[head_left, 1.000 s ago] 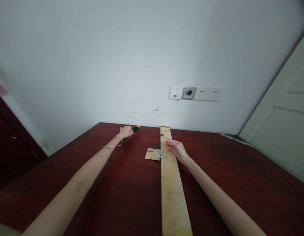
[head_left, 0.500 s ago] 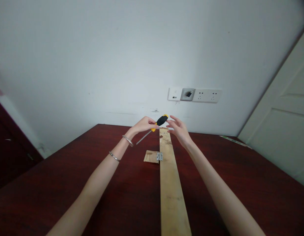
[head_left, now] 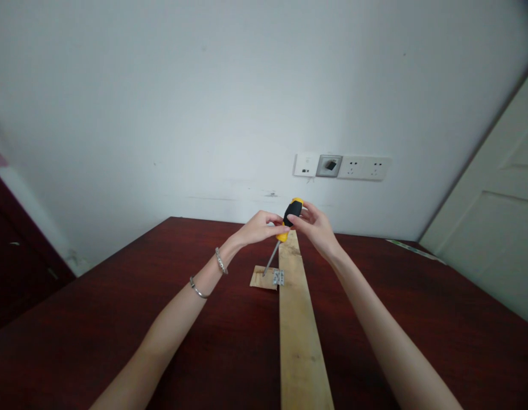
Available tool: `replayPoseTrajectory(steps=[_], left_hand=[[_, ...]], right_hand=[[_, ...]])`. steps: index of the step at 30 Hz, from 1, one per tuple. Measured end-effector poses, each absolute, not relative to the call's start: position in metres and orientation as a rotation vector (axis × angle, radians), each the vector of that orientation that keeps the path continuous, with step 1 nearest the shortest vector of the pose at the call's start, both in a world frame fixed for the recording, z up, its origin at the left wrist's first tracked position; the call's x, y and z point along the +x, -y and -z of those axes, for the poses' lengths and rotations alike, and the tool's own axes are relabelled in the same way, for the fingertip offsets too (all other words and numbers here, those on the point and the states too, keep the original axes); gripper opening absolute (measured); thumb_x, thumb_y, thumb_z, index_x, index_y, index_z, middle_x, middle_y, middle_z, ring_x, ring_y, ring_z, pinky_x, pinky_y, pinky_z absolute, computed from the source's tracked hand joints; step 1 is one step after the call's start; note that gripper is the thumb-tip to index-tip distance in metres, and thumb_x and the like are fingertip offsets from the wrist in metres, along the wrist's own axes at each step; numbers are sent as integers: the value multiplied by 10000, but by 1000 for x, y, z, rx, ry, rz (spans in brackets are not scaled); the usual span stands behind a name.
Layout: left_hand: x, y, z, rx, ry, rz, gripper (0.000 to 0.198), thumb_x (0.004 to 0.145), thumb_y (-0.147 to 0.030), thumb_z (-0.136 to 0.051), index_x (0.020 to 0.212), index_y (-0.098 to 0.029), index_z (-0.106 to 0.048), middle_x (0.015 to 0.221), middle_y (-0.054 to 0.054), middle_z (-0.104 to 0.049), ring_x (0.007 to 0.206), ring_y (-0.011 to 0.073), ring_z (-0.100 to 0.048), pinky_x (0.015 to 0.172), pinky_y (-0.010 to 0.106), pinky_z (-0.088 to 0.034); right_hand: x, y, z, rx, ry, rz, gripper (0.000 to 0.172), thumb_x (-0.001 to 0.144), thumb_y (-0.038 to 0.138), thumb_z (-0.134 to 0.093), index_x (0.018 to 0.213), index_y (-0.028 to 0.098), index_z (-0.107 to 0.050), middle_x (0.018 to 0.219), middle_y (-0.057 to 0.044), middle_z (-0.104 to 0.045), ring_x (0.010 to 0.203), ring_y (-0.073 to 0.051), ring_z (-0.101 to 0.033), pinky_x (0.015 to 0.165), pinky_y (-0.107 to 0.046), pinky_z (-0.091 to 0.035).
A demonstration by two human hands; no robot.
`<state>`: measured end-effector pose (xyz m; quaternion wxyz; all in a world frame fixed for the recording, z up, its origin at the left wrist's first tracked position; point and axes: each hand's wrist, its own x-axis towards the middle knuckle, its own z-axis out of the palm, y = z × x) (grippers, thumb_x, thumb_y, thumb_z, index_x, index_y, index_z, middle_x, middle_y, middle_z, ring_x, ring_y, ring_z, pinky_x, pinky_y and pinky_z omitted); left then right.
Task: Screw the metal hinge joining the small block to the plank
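Both hands grip one screwdriver (head_left: 293, 213) with a black and yellow handle, tilted so its metal shaft points down and to the left. My left hand (head_left: 262, 228) pinches the yellow collar near the shaft. The fingers of my right hand (head_left: 316, 225) close round the upper part of the handle. In view, the tip overlaps a small piece of wood (head_left: 257, 279); I cannot tell if they touch. A metal hinge (head_left: 278, 277) lies between that piece and a long wooden board (head_left: 300, 336), overlapping the edges of both.
A dark red table (head_left: 212, 347) lies under the wood and reaches the white wall. Sockets and a switch panel (head_left: 341, 167) are on the wall. A flat, patterned strip (head_left: 415, 250) rests at the table's far right edge, near a white panelled door (head_left: 494, 210).
My right hand has closed on the screwdriver handle, which it was only near before. The screwdriver has swung steeper, its tip moving right and down over the small wood piece.
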<state>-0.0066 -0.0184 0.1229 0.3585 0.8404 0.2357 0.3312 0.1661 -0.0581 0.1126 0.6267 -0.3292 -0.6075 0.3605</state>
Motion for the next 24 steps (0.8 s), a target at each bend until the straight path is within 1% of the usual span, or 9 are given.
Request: replayPoseTrajectory(steps=[4,7,10,14,18,21,24], left_hand=[[-6,18,-117,2071,-549,-882,272,792,-343,-656,916,-105,-699,883,69,-694,801,161,-606,742,287,-456],[-10,17,-115,2034,-551,-923,326,777,-336,-678,1011,-109,-689,932,77,-694,854,173,-618,794,310,-464],[-16,13,-118,2001,-627,-1016,418,771,-334,-693,1115,-100,-652,955,89,-686,889,183,-620,836,335,-465],[-28,4,-117,2020,-712,-1043,490,760,-350,-707,1158,-79,-619,991,112,-669,926,192,-619,878,366,-467],[-41,-6,-94,2111,-770,-833,628,718,-349,-747,1263,-111,-547,1057,110,-655,956,195,-619,927,392,-453],[-50,-11,-69,2212,-757,-535,820,655,-365,-795,1366,-150,-449,1206,138,-605,1094,233,-580,971,399,-426],[-54,-10,-48,2363,-713,-220,958,618,-428,-816,1427,-185,-365,1342,159,-518,1213,281,-506,1011,410,-385]], right_hand=[[166,56,-115,-749,1408,-743,486,654,375,-783,1075,216,-598,947,-38,-694,887,-200,-645,828,-373,-526],[167,53,-114,-761,1413,-704,499,648,368,-788,1085,221,-596,925,-33,-696,872,-200,-650,860,-392,-517],[172,51,-115,-773,1395,-664,508,643,376,-787,1089,227,-596,930,-33,-692,872,-201,-649,863,-406,-519],[182,49,-118,-778,1381,-573,529,633,396,-787,1096,216,-606,953,-51,-694,889,-213,-645,849,-417,-530],[188,50,-119,-762,1389,-499,602,664,393,-772,1205,218,-572,922,-52,-702,843,-200,-652,814,-396,-546],[188,53,-119,-735,1410,-460,683,690,395,-758,1303,231,-505,903,-47,-705,832,-194,-654,792,-376,-556],[184,56,-119,-721,1431,-427,713,708,406,-745,1343,244,-466,905,-46,-701,848,-197,-650,777,-364,-563]])
